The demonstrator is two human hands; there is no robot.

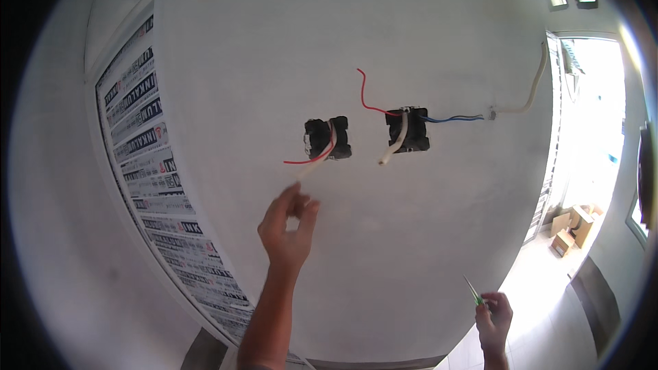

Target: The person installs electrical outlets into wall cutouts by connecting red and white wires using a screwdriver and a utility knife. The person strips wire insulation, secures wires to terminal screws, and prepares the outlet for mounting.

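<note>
My left hand (286, 227) is raised below the left wall box (317, 138), its fingers pinched at the blurred lower end of a white cable (310, 168) that comes out of that box. A red wire (298, 162) from the same box sticks out to the left, just above my fingers. Low on the right, my right hand (495, 318) is closed around the green handle of a screwdriver (473, 292), whose thin shaft points up and left, away from the wall boxes.
The right wall box (417, 138) holds a cut white cable (393, 151), a red wire (364, 89) and blue and dark wires (452, 119). Another white cable (528, 101) leaves the wall farther right. Paper-covered panels (161, 171) stand left; cardboard boxes (574, 227) lie by the bright doorway.
</note>
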